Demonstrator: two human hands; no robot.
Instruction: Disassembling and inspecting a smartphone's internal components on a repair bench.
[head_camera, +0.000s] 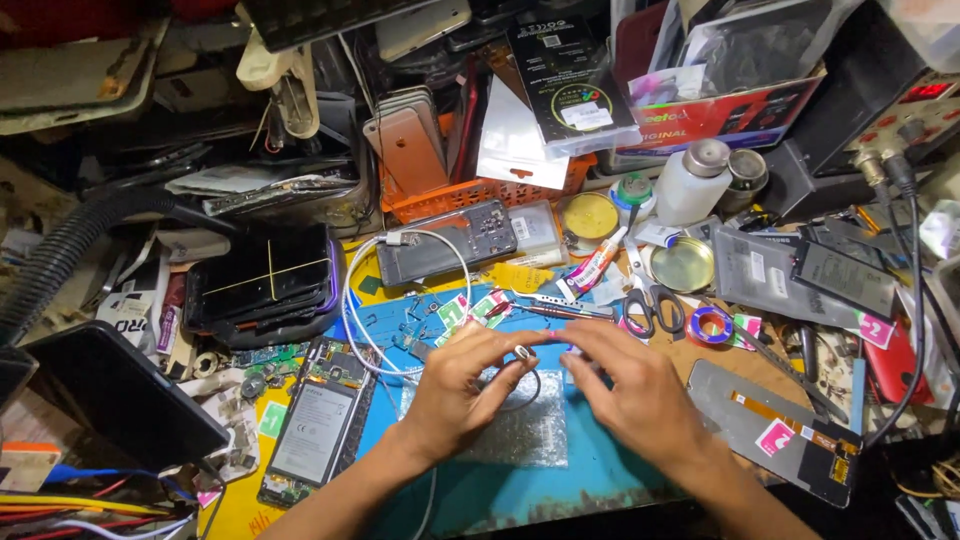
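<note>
Over the blue mat (520, 495) near the bench's front edge, we pinch a small metal part (522, 352) in our left hand (462, 385) fingertips, its thin dark lead looping down toward the bubble wrap (525, 432), while our right hand (632, 385), fingers curled together, closes in just beside it from the right.

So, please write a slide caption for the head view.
Two hands, left hand and right hand, meet over bubble wrap on a cluttered repair bench.

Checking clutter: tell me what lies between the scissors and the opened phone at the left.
In the head view, between the scissors and the opened phone lie tweezers, a looped white cable, and both hands, left and right.
</note>
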